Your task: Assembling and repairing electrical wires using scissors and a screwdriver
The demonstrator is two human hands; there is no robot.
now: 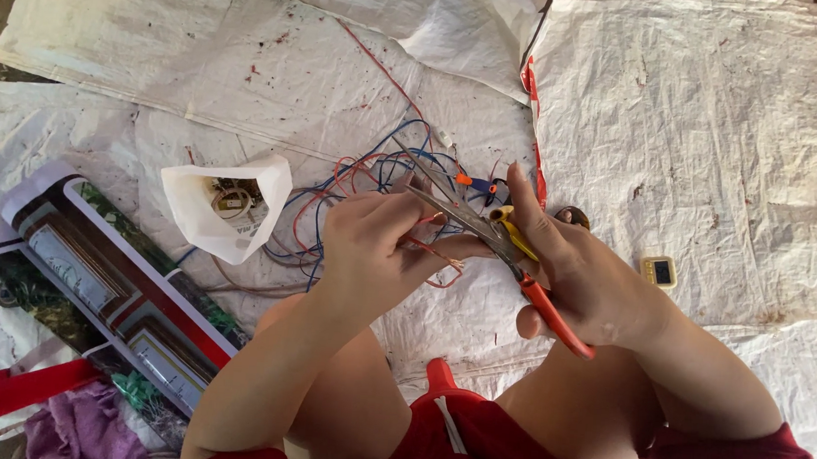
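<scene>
My right hand (583, 278) grips pliers (484, 229) with red and yellow handles, the metal jaws pointing left toward my other hand. My left hand (370, 246) pinches a thin red wire (435, 257) with bare copper strands at its end, right beside the jaws. Behind both hands lies a tangle of red and blue wires (365, 175) on white sacking (698, 134). A small orange and blue piece (473, 182) lies just above the pliers.
A white plastic bag (226, 204) holding small metal parts sits open at the left. A rolled printed banner (112, 287) lies lower left, beside red and purple cloth (66, 417). A small yellow device with a screen (659, 270) rests at the right. My knees are below.
</scene>
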